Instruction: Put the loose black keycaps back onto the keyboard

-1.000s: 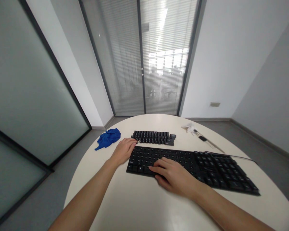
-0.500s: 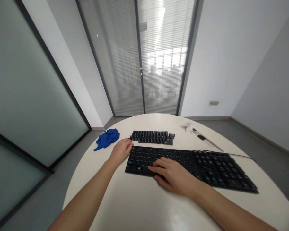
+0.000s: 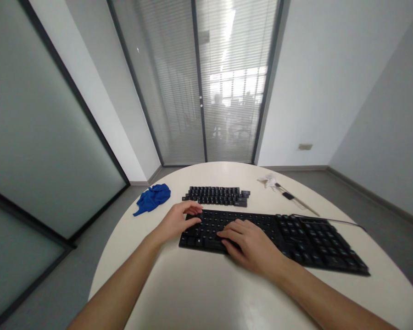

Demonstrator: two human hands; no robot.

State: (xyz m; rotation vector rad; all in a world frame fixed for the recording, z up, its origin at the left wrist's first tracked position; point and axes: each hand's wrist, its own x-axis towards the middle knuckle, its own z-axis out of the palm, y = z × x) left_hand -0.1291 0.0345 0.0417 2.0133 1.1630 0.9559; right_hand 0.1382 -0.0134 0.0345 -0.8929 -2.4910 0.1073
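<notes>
A black keyboard (image 3: 296,238) lies across the round table; its left part lacks most keycaps, while the right part has them on. My left hand (image 3: 181,221) is over the keyboard's upper left corner, thumb and fingers apart, with nothing visible between them. My right hand (image 3: 249,243) rests on the lower middle of the bare part, fingers bent and close together; whatever is under the fingertips is hidden. Behind the keyboard, loose black keycaps (image 3: 215,195) stand in rows.
A crumpled blue cloth (image 3: 153,198) lies at the table's left. At the back right are a white crumpled tissue (image 3: 269,181) and a thin brush (image 3: 298,200). A cable (image 3: 344,223) runs along the keyboard's right back edge. The white table (image 3: 192,293) has a curved edge.
My left hand has moved right, from beside the keycap rows onto the keyboard's upper left corner, and its thumb has spread. My right hand has shifted slightly right and up.
</notes>
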